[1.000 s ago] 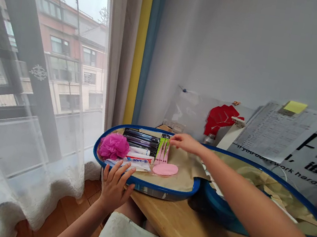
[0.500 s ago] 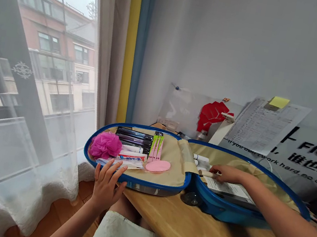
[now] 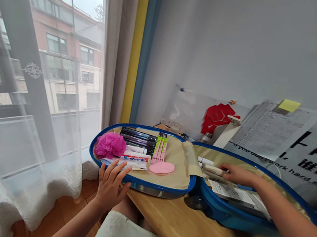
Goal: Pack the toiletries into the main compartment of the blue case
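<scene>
A blue suitcase (image 3: pixel 152 189) lies open in two halves. My left hand (image 3: pixel 111 186) rests with fingers spread on the near rim of its left half. By those fingertips sit a toothpaste tube (image 3: pixel 136 158) and a magenta bath puff (image 3: pixel 111 145). A pink oval pad (image 3: pixel 162 168), slim green-and-pink packets (image 3: pixel 160 147) and dark packaged sticks (image 3: pixel 139 136) lie beyond. Inside the right half, my right hand (image 3: pixel 236 175) is closed on the end of a cream-coloured, elongated object (image 3: pixel 213 170) whose kind I cannot make out. White tubes (image 3: pixel 206 161) and a white box (image 3: pixel 227 191) lie near it.
The suitcase stands on a wooden table (image 3: pixel 176 224). Sheer curtains (image 3: pixel 56 157) hang before a window on the left. Behind are a clear board with a red fist picture (image 3: pixel 218 117) and clipped papers (image 3: pixel 277 131).
My right hand has shifted slightly with the cream-coloured object, uncovering more of the white box. My left hand stays at the rim. The whole view has moved a little.
</scene>
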### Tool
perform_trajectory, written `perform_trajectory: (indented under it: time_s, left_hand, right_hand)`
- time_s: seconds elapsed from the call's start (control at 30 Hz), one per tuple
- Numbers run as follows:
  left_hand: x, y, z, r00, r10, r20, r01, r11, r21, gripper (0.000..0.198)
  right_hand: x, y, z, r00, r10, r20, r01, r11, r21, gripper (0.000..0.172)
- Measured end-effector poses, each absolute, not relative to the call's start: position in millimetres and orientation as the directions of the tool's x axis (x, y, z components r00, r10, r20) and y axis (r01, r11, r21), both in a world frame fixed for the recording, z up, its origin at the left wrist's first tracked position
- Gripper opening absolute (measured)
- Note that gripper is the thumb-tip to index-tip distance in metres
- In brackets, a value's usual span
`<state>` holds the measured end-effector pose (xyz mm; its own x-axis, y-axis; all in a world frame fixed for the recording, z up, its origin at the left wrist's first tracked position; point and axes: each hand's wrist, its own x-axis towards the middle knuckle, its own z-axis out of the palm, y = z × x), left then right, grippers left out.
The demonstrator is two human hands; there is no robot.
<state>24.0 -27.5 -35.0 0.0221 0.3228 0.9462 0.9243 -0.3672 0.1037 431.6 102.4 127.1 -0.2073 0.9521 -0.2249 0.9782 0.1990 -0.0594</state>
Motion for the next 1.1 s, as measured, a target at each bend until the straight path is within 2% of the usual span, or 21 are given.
perform_trajectory:
  time_s: [0.17,0.33,0.43,0.53,0.77,1.1]
  left_hand:
    - [24,-27,-35,0.018,0.325,0.946,0.926,-0.363,0.107,0.033]
    - [23,-27,-36,0.024,0.335,0.942,0.925,-0.365,0.107,0.034]
    - [23,-27,-37,0.023,0.334,0.942,0.926,-0.362,0.106,0.035]
    - [23,-26,-37,0.026,0.327,0.945,0.925,-0.365,0.101,0.035]
    - [23,-25,-37,0.027,0.314,0.949,0.926,-0.364,0.094,0.035]
    - [24,-26,-35,0.028,0.318,0.948,0.926,-0.365,0.095,0.031]
  right_hand:
    - [410,93,167,-0.271,0.962,-0.032,0.951,0.262,-0.162,0.040]
    - [317,80,166,-0.425,0.896,0.128,0.883,0.442,-0.161,0.040]
    - [250,72,143,-0.571,0.813,0.114,0.801,0.582,-0.141,0.032]
    - [199,69,119,-0.642,0.761,0.096,0.754,0.649,-0.103,0.030]
    - [154,69,91,-0.666,0.745,0.044,0.741,0.667,-0.077,0.032]
    - [143,66,89,-0.698,0.716,0.006,0.716,0.698,-0.028,0.030]
